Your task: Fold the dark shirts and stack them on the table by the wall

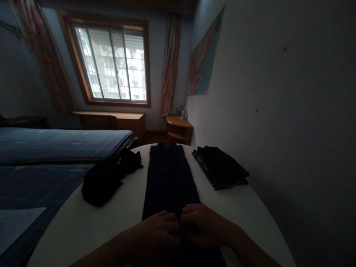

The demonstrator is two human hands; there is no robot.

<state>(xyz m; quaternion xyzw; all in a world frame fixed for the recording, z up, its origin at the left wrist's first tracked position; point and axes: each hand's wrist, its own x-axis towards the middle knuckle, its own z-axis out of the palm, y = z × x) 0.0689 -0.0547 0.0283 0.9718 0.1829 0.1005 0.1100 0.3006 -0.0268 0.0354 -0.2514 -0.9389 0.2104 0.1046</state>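
A pair of dark trousers (168, 178) lies stretched lengthwise down the middle of a white round table (250, 207). My left hand (157, 231) and my right hand (201, 226) rest side by side on the near end of the trousers. Both hands have their fingers curled and pinched onto the fabric at its middle line. The room is dim, so the exact grip is hard to see.
A crumpled dark garment (107, 180) lies at the table's left edge. A folded dark garment (221, 167) sits on the right side near the wall. A bed with a blue checked cover (55, 144) stands to the left, and a window (111, 63) is beyond.
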